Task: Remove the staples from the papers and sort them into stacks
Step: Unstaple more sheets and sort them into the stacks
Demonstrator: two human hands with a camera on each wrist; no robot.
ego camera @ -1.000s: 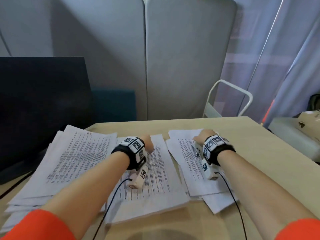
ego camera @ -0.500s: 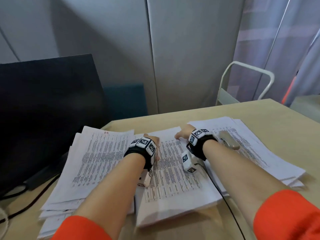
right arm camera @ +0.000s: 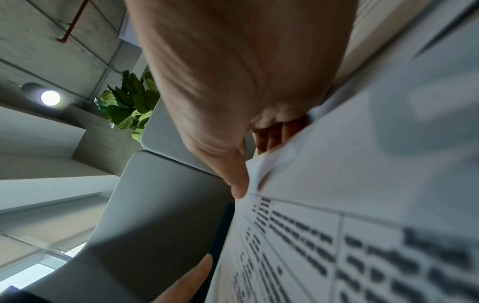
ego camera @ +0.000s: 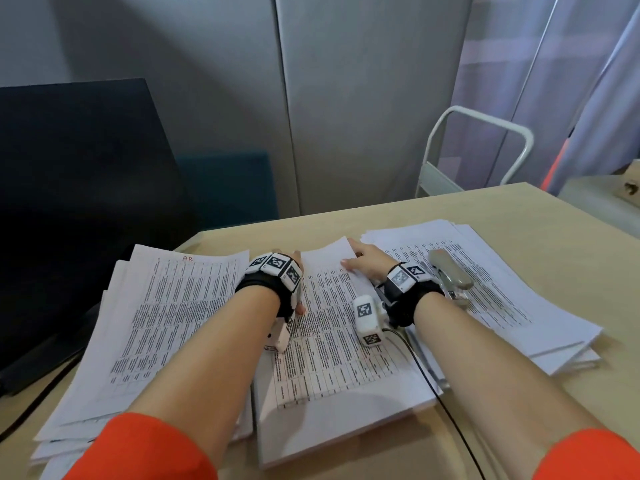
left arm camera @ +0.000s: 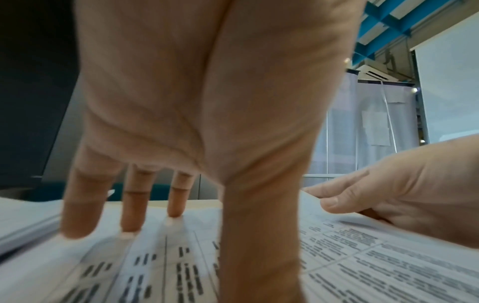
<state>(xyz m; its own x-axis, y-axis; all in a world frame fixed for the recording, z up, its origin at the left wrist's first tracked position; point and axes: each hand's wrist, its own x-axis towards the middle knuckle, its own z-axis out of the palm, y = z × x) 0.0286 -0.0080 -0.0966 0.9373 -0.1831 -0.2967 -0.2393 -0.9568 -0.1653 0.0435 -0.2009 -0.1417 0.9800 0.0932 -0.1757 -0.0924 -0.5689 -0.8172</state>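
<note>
White printed sheets cover the near part of the pale wooden desk [ego camera: 408,209] in three heaps: a left stack [ego camera: 166,320], a middle stack [ego camera: 339,355] and a right stack [ego camera: 502,292], each with its long axis running away from the person. The relation that counts lies at the far end of the middle stack, where its top sheet [ego camera: 329,252] has its far right corner lifted clear of the pages below. The right hand [ego camera: 367,263] is at that very corner, thumb on the printed face and fingers tucked behind it, so it pinches the sheet; the right wrist view shows the same nip on the paper's edge. The left hand [ego camera: 296,268] lies just to the left on the same stack, fingers [left arm camera: 129,207] straight and spread, tips pressing the page flat, holding nothing. Of the two, the right hand is therefore the nearer to the raised corner, and the sheet's length runs from that corner back toward the person's body. A grey stapler-like tool [ego camera: 450,275] rests on the right stack, just beside the right wrist. No staple can be made out in any view. I judge the next move to be peeling this sheet off while the left hand keeps the rest from sliding.
</note>
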